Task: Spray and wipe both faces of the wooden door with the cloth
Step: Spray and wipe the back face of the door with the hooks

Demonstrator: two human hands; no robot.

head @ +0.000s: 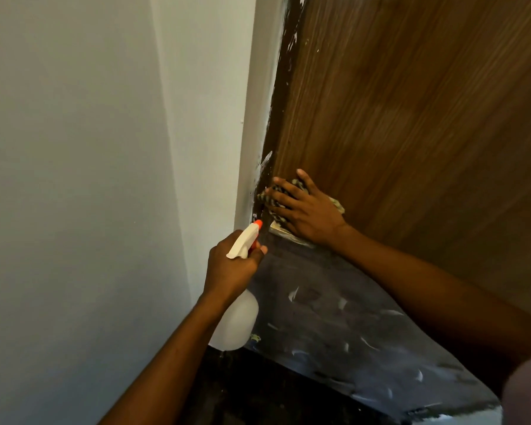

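Spray bottle point(236, 323) of cloudy white plastic is held by the neck in the left hand point(230, 265), whose fingers are curled tightly round it, with 1 fingertip showing at the trigger under the white head. Whether any liquid is inside cannot be told through the plastic. The orange nozzle point(258, 223) is pointed up toward the lower edge of the door point(411, 118), just beside it.

The cloth point(273, 194), striped dark and pale, is pressed flat against the brown wooden face of the door by the right hand point(304, 210). The fingers are spread and nearly straight, not closed round anything. The cloth is seen between them and under the fingertips, and 1 corner sticks out past the wrist side of the palm. It lies low on the wood, close to the door's left edge.

Directly below the right hand a thin metal strip point(279, 231) is seen, and under it a dark panel point(350, 332) marked with white smears. White paint flecks are scattered along the dark frame point(276, 133) beside the door. A pale wall point(74, 148) fills the left side, and a dark floor point(258, 394) is seen at the bottom.
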